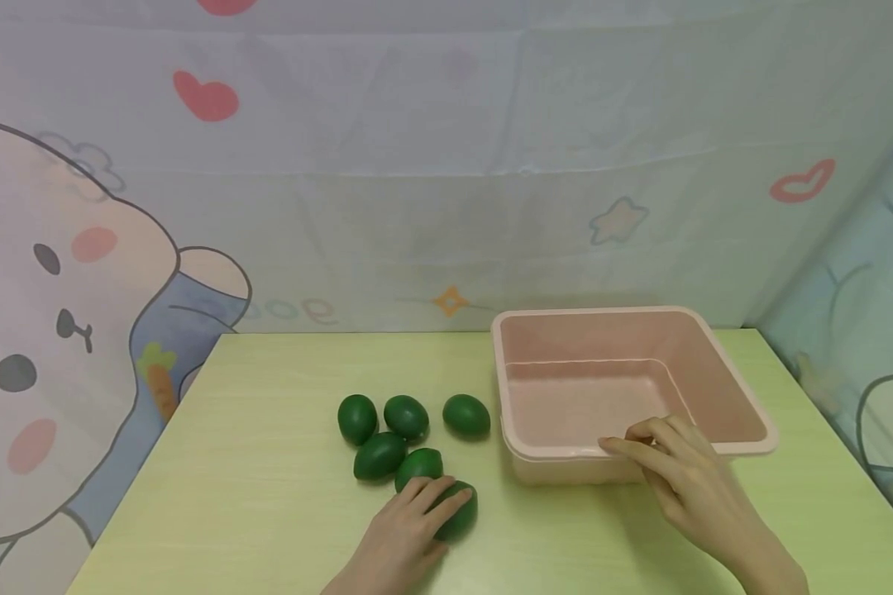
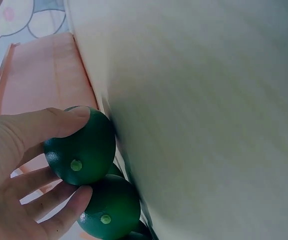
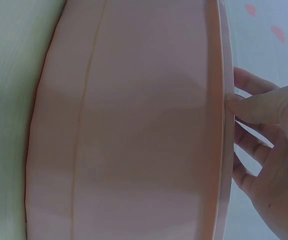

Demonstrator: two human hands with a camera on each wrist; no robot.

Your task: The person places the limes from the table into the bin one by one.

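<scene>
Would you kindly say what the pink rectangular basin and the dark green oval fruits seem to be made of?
The pink rectangular basin looks like smooth moulded plastic: rounded corners, continuous lip. The dark green oval fruits look glossy, with highlights and pale stem nubs; real peel or plastic, I cannot tell.

Screened-off indoor work spot with nursery-style decoration; kind of room beyond, home or otherwise, cannot be told. Creased cloth backdrop (image 1: 432, 99) fills upper frame: cartoon animal (image 1: 97, 297) and carrot motif (image 1: 161, 390) at left, red heart (image 1: 206, 97) at upper left, pale star (image 1: 619, 221) right of centre. Similar side cloth (image 1: 874, 297) along right edge. Pale yellow-green table (image 1: 268, 512), faint wood grain, across lower frame.
</scene>
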